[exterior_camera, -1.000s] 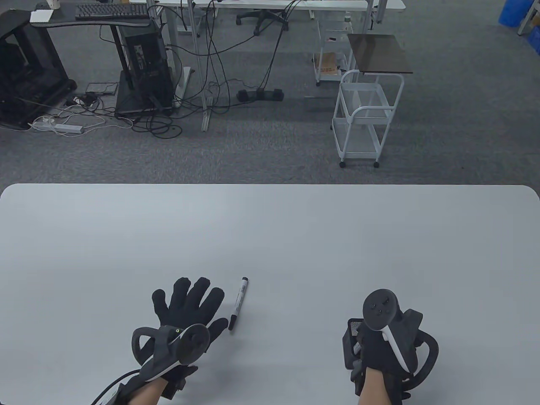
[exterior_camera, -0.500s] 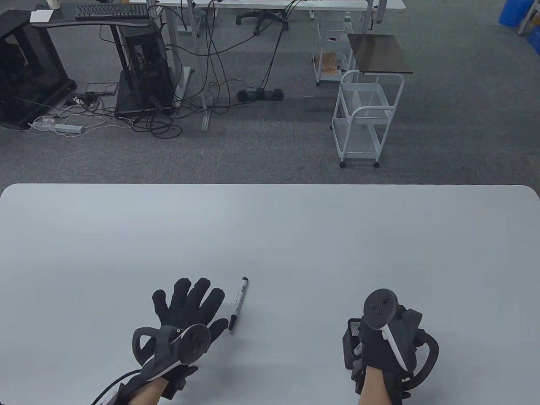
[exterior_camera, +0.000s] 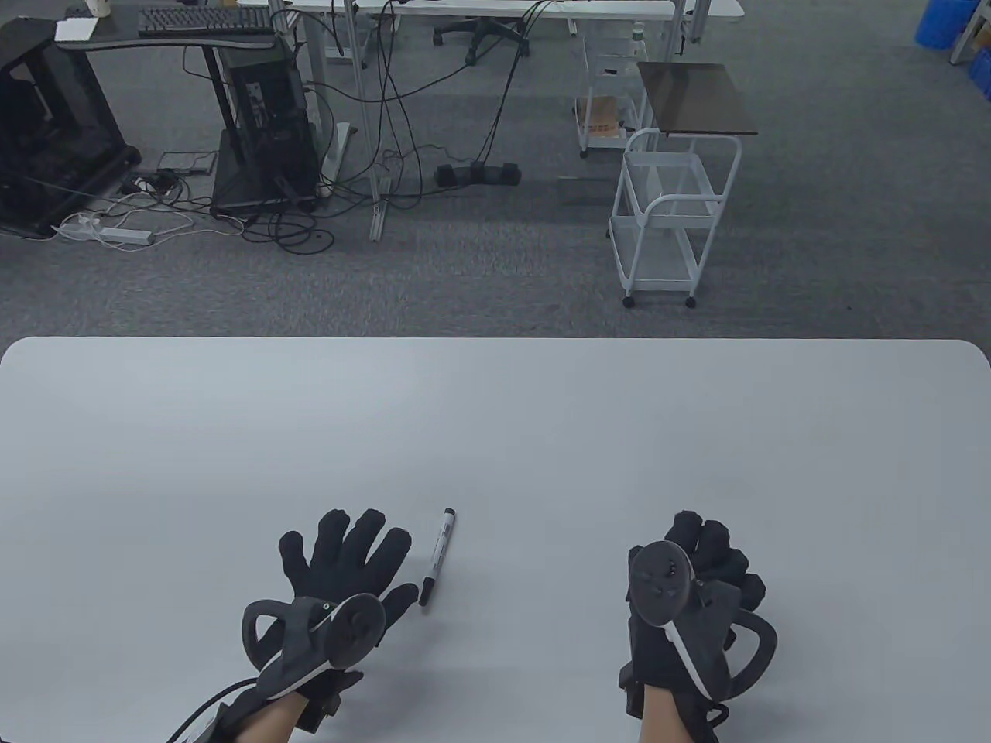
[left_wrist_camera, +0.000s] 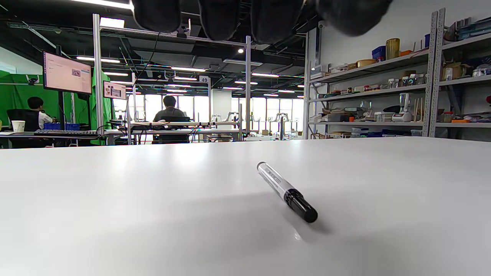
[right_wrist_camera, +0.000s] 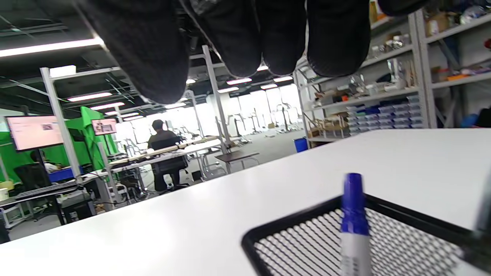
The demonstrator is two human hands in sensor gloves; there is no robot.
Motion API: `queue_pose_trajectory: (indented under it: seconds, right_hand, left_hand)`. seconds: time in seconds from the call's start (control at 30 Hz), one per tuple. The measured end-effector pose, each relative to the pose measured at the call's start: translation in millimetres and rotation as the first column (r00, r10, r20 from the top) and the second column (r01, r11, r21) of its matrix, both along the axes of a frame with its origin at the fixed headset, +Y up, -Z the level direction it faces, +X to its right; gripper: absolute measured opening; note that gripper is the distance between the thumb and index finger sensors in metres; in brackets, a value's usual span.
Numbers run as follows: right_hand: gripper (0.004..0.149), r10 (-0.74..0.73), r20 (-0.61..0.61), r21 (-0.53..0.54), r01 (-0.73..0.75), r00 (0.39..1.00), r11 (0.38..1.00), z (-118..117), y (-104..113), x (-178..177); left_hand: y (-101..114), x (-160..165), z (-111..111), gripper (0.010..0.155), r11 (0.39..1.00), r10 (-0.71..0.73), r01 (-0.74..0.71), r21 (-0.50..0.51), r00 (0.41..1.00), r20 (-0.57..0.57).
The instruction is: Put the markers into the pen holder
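Observation:
A black-capped white marker (exterior_camera: 437,556) lies on the white table (exterior_camera: 495,418), just right of my left hand (exterior_camera: 348,553). That hand rests flat with its fingers spread and holds nothing. In the left wrist view the marker (left_wrist_camera: 285,190) lies ahead of the fingers (left_wrist_camera: 226,15). My right hand (exterior_camera: 708,553) hovers palm down with nothing in its fingers and hides the pen holder in the table view. In the right wrist view the black mesh pen holder (right_wrist_camera: 303,245) sits below the fingers (right_wrist_camera: 337,38), and a blue-capped marker (right_wrist_camera: 353,203) stands in it.
A dark object (right_wrist_camera: 484,214) stands at the holder's right edge, blurred. The table's near edge runs just behind both wrists. Beyond the far edge are a white cart (exterior_camera: 666,217) and desks on the floor.
My right hand has turned palm down and moved slightly left and forward; it now covers the pen holder that showed beside it before. The left hand and the lying marker have not moved.

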State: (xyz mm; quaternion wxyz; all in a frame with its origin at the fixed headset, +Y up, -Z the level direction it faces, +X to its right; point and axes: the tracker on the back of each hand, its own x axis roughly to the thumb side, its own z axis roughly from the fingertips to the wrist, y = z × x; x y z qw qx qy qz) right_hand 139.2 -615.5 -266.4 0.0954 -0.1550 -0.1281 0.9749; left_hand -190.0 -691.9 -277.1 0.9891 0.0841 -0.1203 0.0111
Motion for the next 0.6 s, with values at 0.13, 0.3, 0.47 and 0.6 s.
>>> queue_pose_trajectory:
  seconds: [0.13,0.3,0.47,0.6]
  right_hand:
    - [0.071,0.016,-0.067,0.024,-0.014,0.998,1.0,2,3,-16]
    - [0.071,0.033,-0.165,0.03,-0.029,0.986,0.999,3,3,-38]
    - [0.071,0.079,-0.249,0.041,-0.071,0.965,0.997,3,-2,-65]
    - [0.071,0.101,-0.312,0.011,-0.103,0.945,0.995,-2,-12,-87]
  left_hand:
    - [0,0,0,0.066,1.0,0.003,-0.003,0.001,1.0,0.0]
    - [1,-2,0,0.066,1.0,0.011,-0.011,0.007,1.0,-0.001]
    - [3,-4,0,0.066,1.0,0.024,-0.024,0.014,1.0,-0.002]
    - [4,-5,1,0.066,0.999,0.031,-0.031,0.021,1.0,-0.003]
